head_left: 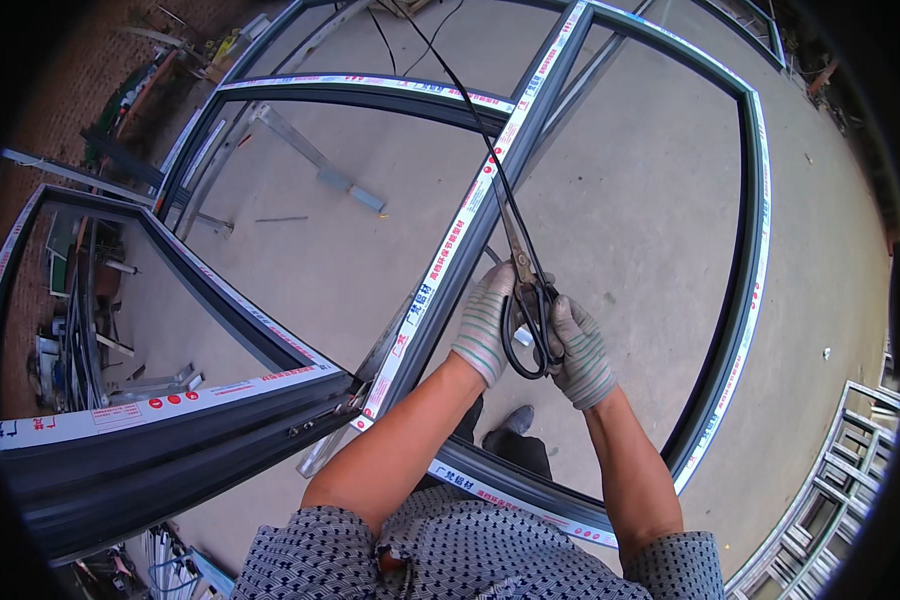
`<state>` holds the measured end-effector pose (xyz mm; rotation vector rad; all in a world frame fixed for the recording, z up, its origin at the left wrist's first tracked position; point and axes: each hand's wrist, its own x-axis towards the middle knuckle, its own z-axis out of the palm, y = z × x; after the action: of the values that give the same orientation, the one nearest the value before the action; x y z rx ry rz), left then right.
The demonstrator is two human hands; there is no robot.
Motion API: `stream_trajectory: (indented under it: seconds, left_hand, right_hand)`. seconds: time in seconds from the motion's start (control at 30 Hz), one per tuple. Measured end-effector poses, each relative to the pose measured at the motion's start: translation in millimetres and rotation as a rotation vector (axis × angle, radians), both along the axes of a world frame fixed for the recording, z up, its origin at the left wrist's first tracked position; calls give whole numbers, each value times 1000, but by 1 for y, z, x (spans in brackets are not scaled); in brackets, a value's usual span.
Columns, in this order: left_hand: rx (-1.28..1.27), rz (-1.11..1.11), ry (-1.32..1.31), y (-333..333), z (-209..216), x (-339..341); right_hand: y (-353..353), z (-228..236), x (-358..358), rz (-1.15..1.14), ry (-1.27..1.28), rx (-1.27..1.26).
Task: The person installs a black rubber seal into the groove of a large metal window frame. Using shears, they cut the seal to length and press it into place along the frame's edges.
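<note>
Both my hands wear striped knit gloves and meet above a dark window frame (pixel 740 300) that lies raised over a concrete floor. My right hand (pixel 578 352) grips the black loop handles of a pair of scissors (pixel 526 290), whose blades point away from me. My left hand (pixel 486 322) is closed beside the scissors' pivot, and appears to pinch a thin black rubber strip (pixel 460 100) there. The strip runs from the scissors up along the frame's middle bar (pixel 450 250), which carries white protective tape with red print.
A second dark frame (pixel 150 440), swung open, stands at my lower left. Loose metal profiles (pixel 310 155) lie on the floor under the frame. Stacked grey frames (pixel 830 480) sit at the lower right, tools and clutter along the left wall. My shoe (pixel 515 420) shows below.
</note>
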<state>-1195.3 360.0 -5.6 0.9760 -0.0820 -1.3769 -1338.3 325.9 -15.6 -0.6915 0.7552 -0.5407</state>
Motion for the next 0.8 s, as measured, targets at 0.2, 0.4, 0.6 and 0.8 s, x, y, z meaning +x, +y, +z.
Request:
stream_trajectory:
  seconds: [0.2,0.4,0.6,0.8]
  left_hand:
    - [53,-8,219,35,-4,2]
    - [57,87,134,54,-4,-13]
    - [19,140,96,80,14,-24]
    - [-38,242,13,98,4,-36]
  right_hand:
    - [33,-2,-3,133,163,-109]
    - [65,-14,-7,152,341,-361]
    - [93,-24,-8,127,442,-487]
    - [130,11,-15,-42,614,-1177]
